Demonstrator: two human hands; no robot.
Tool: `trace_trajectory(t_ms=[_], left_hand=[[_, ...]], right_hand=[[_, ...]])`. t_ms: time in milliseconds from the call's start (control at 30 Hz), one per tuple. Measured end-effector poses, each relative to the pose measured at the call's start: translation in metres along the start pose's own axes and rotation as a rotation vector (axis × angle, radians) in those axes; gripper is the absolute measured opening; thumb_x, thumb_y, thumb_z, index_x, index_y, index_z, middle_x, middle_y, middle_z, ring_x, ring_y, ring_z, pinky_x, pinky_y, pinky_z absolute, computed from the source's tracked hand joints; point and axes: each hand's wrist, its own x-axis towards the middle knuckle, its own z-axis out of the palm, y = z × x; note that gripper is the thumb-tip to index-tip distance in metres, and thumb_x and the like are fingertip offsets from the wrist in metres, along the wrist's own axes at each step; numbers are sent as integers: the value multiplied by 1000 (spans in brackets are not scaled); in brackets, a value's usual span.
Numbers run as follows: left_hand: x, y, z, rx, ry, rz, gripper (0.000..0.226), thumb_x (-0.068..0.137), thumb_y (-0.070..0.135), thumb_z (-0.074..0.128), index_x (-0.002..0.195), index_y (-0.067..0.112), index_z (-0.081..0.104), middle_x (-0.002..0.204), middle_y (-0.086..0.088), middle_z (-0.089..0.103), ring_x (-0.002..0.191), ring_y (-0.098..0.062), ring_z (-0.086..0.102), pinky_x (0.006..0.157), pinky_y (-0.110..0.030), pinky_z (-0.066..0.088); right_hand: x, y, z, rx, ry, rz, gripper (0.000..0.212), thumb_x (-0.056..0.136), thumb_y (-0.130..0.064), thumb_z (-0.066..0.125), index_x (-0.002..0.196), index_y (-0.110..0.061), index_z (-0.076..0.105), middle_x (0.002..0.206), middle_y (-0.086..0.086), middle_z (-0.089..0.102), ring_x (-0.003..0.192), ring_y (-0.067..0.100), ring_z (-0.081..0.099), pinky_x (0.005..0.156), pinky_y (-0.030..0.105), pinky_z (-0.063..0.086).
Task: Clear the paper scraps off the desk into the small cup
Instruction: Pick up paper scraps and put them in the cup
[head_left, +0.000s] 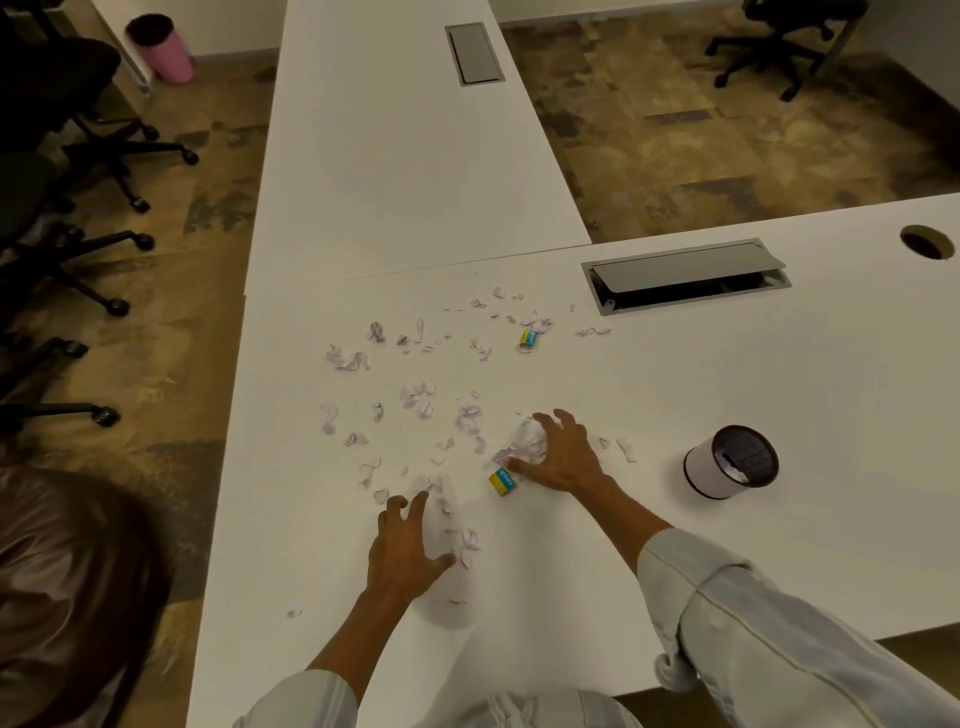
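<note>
Several small pale paper scraps (415, 395) lie scattered over the white desk (675, 379). My right hand (558, 457) rests on the desk with fingers spread, curled around a gathered clump of scraps (524, 439). My left hand (402, 545) lies flat with fingers apart beside a few scraps (465, 543). The small white cup (727, 462) with a dark inside lies tilted on its side to the right of my right hand, with some paper in it. Two small yellow-and-blue blocks lie among the scraps: one (503, 480) by my right thumb, the other (529, 338) farther back.
A grey cable hatch (685, 275) is open at the back right, with a round cable hole (927, 241) beyond it. A second desk (395, 145) runs away ahead. Black office chairs (62, 156) stand on the left, and a pink bin (163, 49) sits far left.
</note>
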Motion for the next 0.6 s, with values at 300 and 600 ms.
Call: trace_trajectory(t_ms=[300,600], left_hand=[[11,-14,-11,-41,14,-40,99,67,54,77,145,25,26,147,-7,27,131,-26,36,90,-38,53],[9,-16,0,-122,13,-71,99,64,55,78,144,23,28,149,-9,26,135,-28,32,92,-41,50]], right_hand=[[12,-25,37,-98,136,-78,27,92,-27,61,112,-12,70,131,8,53,118,24,49,88,35,52],[-2,-2,-13,363,417,-46,6,80,-15,74,79,-10,77,86,6,74,82,17,66,73,16,42]])
